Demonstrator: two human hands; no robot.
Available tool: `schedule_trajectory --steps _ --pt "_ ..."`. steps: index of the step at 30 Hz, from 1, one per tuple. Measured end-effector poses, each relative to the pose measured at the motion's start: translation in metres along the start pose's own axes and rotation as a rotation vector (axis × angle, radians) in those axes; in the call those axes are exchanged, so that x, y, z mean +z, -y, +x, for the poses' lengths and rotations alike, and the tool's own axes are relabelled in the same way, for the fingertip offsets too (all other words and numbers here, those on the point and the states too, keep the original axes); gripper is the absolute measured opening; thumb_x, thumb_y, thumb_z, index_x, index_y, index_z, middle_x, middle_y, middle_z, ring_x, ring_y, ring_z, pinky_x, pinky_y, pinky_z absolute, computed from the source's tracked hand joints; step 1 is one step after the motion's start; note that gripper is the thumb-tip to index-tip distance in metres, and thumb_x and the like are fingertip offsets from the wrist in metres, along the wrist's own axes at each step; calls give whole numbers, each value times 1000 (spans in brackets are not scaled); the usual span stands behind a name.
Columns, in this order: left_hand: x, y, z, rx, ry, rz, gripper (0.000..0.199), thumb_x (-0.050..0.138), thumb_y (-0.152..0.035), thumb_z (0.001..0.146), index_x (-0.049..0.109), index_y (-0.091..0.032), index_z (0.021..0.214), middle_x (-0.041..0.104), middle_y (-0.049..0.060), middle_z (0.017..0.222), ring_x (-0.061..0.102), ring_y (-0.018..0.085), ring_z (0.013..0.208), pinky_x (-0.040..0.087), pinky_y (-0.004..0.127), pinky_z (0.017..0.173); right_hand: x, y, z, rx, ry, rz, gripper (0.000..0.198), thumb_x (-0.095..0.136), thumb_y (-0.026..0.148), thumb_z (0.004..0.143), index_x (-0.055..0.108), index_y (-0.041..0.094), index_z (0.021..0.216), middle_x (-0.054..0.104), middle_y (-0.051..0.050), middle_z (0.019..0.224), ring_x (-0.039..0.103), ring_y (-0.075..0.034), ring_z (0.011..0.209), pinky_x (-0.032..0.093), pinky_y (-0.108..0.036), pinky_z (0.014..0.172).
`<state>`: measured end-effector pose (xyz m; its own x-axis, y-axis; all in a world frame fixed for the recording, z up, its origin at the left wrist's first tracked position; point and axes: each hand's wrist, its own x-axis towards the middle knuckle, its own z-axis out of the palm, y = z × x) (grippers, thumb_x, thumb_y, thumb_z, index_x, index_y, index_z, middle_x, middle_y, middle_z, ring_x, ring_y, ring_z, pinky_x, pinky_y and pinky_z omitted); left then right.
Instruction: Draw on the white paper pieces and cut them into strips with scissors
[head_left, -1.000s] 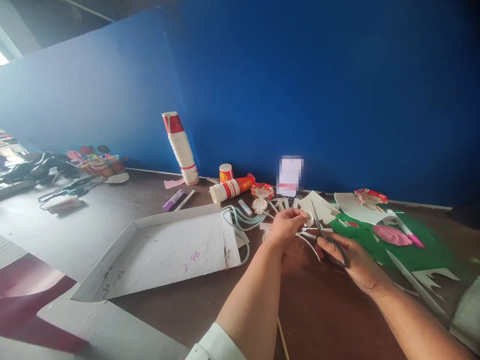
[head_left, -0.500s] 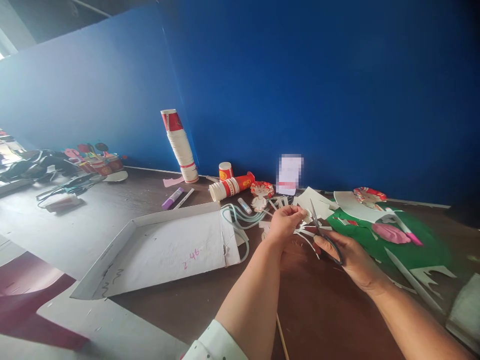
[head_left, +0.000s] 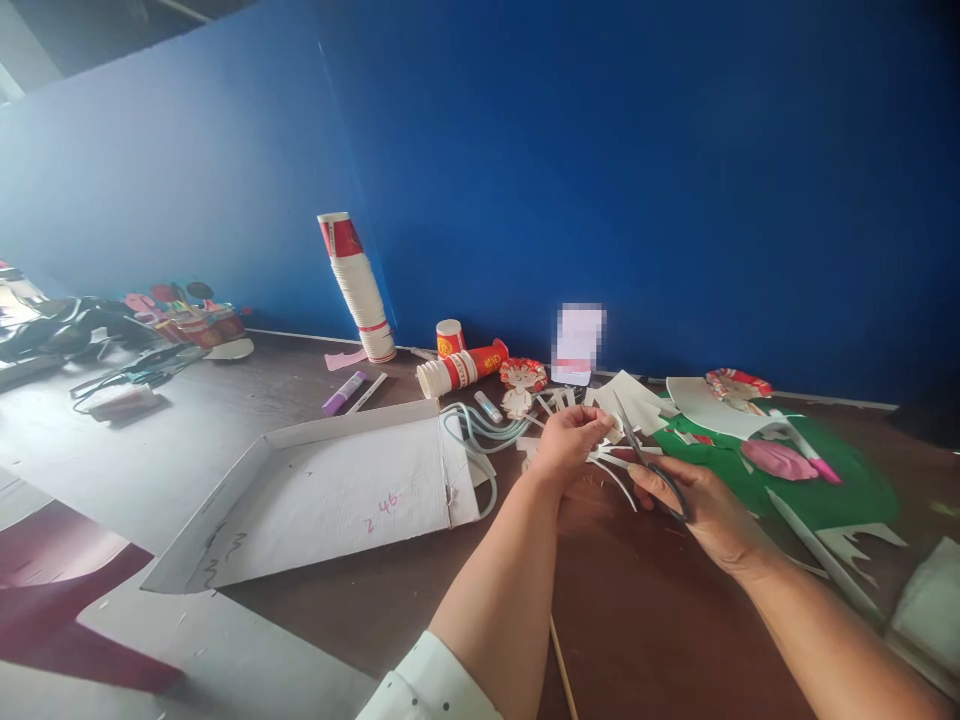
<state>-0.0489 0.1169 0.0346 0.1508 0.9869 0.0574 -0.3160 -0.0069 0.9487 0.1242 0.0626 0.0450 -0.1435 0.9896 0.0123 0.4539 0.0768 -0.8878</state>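
Observation:
My left hand [head_left: 574, 440] is closed in a pinch on a small piece of white paper [head_left: 615, 433], mostly hidden by the fingers. Close by on the right, my right hand [head_left: 701, 510] grips a pair of scissors [head_left: 631, 432] by the dark handle loops. Their blades point up and away from me, slightly parted, right beside the paper. White paper strips [head_left: 621, 484] fan out on the table below the two hands. A cut-out paper figure with red-patterned hair [head_left: 517, 388] lies just beyond the left hand.
A shallow white box lid [head_left: 322, 510] lies left of my arms, with pale cable [head_left: 487, 432] beside it. Paper cups stand in a tall stack [head_left: 360, 290] and lie in a row [head_left: 461, 370]. A green sheet [head_left: 847, 485] with scraps and a marker [head_left: 806, 450] is right.
The view has shifted slightly. Both hands stay close together, and the scissors' blades look a little closer to each other than before.

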Motion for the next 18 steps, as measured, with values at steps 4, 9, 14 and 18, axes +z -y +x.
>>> schedule_trajectory --steps 4,9,14,18 --pt "0 0 0 -6 -1 9 40 81 -51 65 63 -17 75 52 -4 63 40 8 58 28 25 58 0 -3 1 3 -7 -3 54 68 71 80 82 26 107 60 0 61 53 -18 63 40 -29 58" --pt "-2 0 2 -10 -3 21 37 81 -48 66 63 -17 75 54 -3 65 41 7 59 30 25 59 0 -7 2 23 5 26 58 68 71 81 81 25 113 60 0 63 54 -18 63 41 -29 58" --pt "-1 0 1 -11 -4 12 35 80 -46 67 63 -16 74 54 -3 65 41 7 58 31 25 59 0 -8 3 39 -5 50 54 72 68 79 82 26 112 59 1 62 55 -18 63 42 -29 56" --pt "-1 -2 -1 -31 -8 7 36 82 -45 67 63 -16 74 55 -3 66 41 7 58 31 25 59 0 -9 2 21 -9 59 51 73 66 79 83 26 110 60 0 62 56 -18 61 43 -29 54"
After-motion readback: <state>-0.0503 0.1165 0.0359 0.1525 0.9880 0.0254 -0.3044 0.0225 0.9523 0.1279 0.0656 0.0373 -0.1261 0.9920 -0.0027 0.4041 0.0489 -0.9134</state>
